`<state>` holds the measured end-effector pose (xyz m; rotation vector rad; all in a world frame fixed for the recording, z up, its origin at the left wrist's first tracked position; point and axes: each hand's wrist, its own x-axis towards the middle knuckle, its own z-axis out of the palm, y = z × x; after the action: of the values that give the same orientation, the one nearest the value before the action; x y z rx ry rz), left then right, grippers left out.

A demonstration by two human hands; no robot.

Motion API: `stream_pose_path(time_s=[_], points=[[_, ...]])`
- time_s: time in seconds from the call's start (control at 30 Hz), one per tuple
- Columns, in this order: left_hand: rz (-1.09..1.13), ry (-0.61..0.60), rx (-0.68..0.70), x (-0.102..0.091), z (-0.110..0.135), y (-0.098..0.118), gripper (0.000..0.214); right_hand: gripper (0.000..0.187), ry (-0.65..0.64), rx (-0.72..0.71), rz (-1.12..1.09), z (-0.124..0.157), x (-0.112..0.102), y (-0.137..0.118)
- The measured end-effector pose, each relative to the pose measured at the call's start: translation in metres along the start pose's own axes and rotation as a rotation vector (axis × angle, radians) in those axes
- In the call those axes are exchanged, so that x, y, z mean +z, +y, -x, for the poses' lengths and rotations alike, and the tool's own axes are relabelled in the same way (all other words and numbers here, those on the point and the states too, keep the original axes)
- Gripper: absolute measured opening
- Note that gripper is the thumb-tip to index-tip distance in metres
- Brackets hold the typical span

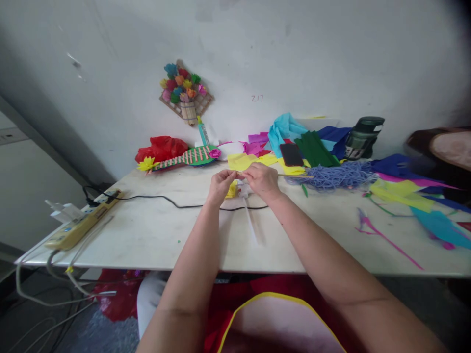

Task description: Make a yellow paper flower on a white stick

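My left hand [223, 184] and my right hand [262, 180] meet over the middle of the table, fingertips pinched close together. Between them runs a thin wooden stick [294, 175], whose far end sticks out to the right of my right hand. Just under the fingers is a piece of yellow paper [231, 190], partly hidden by my left hand. A whitish, translucent stick-like thing [250, 220] lies below the hands, pointing toward me; its upper end is blurred and I cannot make out what it joins.
A power strip [84, 220] sits at the left, its black cable [165, 198] crossing the table. Behind stand a paper-decorated guitar shape [191, 157] and a red bag [162, 148]. Rightward lie a phone [291, 155], blue-violet yarn [331, 176], crepe paper [316, 149] and a dark jar [364, 138].
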<state>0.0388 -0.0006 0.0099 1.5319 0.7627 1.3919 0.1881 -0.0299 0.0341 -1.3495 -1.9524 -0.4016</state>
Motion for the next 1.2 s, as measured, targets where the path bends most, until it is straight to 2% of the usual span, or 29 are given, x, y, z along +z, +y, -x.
stream_pose_path(time_s=[0.23, 0.5, 0.9, 1.1, 1.2], points=[[0.001, -0.027, 0.016, -0.0025, -0.0008, -0.0003, 0.028, 0.022, 0.003, -0.047, -0.014, -0.0014, -0.0013, 0.0018], [-0.03, -0.023, -0.038, -0.0026, -0.0004, -0.001, 0.03, 0.024, 0.009, -0.123, 0.046, -0.0007, -0.0006, 0.0042], [-0.026, -0.05, -0.045, 0.0009, 0.0012, 0.0044, 0.03, 0.029, 0.012, -0.159, 0.107, -0.0017, -0.0004, 0.0074], [-0.097, 0.047, -0.071, 0.0009, 0.0, 0.0003, 0.029, 0.028, 0.05, -0.24, 0.178, 0.0005, 0.0044, 0.0061], [-0.098, 0.047, -0.055, 0.0015, 0.0001, 0.0013, 0.029, 0.027, 0.095, -0.261, 0.182, 0.0008, 0.0062, 0.006]])
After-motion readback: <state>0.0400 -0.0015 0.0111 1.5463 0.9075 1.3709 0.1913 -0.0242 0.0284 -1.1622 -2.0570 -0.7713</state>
